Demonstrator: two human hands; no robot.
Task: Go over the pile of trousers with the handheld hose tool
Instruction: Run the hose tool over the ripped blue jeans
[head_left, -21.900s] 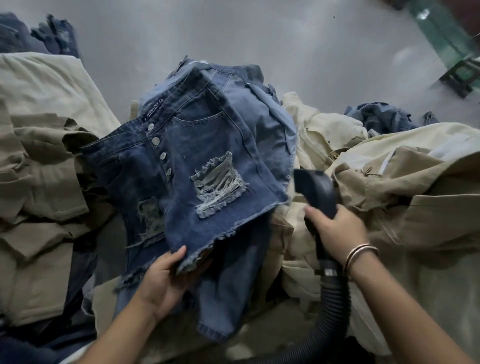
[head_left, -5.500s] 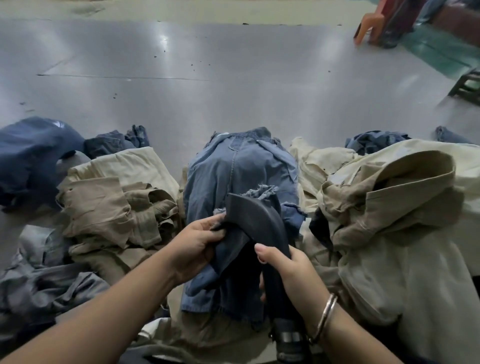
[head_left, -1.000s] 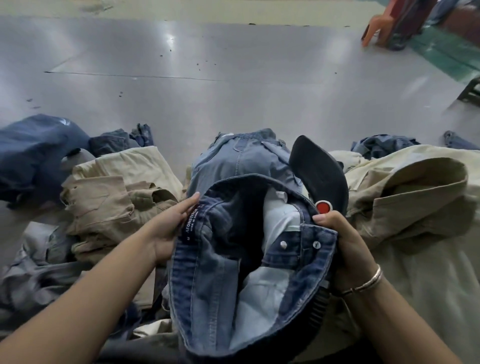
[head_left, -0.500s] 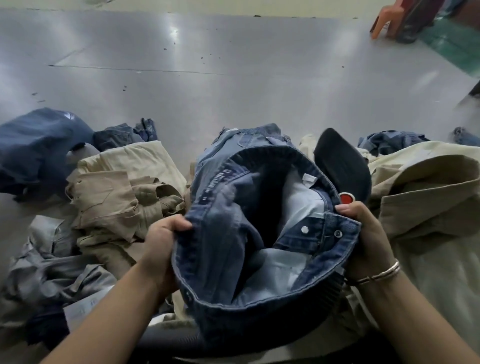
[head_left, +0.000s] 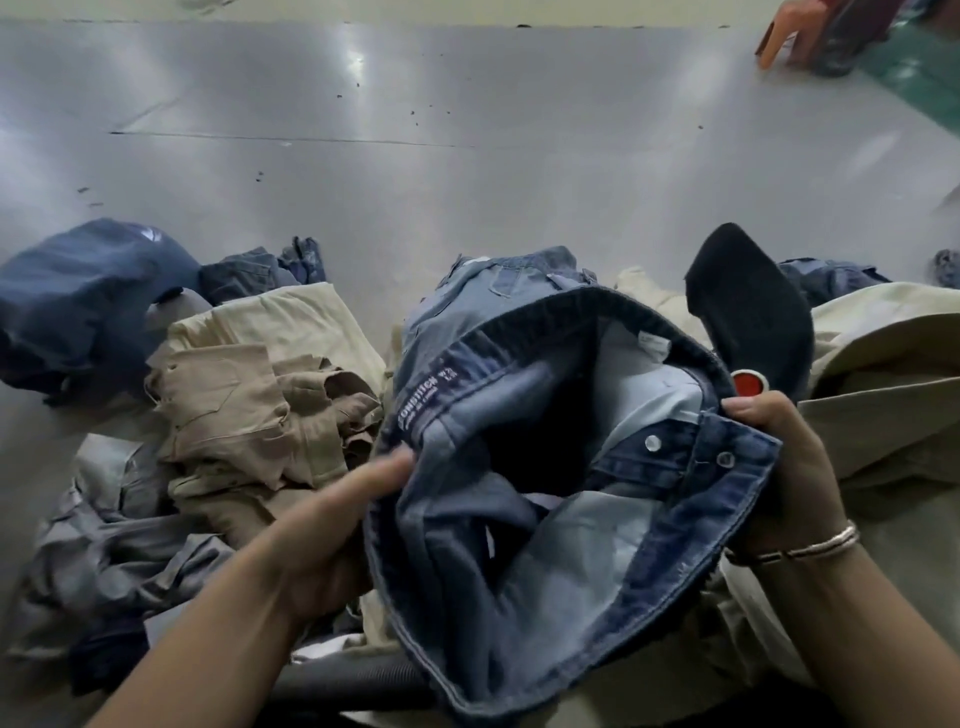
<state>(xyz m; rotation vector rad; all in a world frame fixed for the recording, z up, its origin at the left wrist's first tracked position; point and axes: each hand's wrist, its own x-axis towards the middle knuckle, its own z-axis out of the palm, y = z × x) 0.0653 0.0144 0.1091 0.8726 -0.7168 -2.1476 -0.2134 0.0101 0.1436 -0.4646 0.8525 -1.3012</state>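
A pair of blue denim jeans is held up in front of me with the waistband spread wide, its pale lining and a label showing. My left hand is at the left side of the waistband, fingers against the denim. My right hand grips the buttoned right edge of the waistband together with the black handheld hose tool, whose flared nozzle points up and whose red button shows above my fingers. Its ribbed black hose runs along the bottom.
Khaki trousers lie heaped at the left, with grey garments below and dark blue ones behind. Beige trousers fill the right. More denim lies behind the held jeans. Grey shiny floor stretches beyond; an orange stool stands far right.
The waistband has been pulled wider open and tilted more toward me. My left hand has shifted along the left side, its fingers now stretched out. The tool stays in my right hand.
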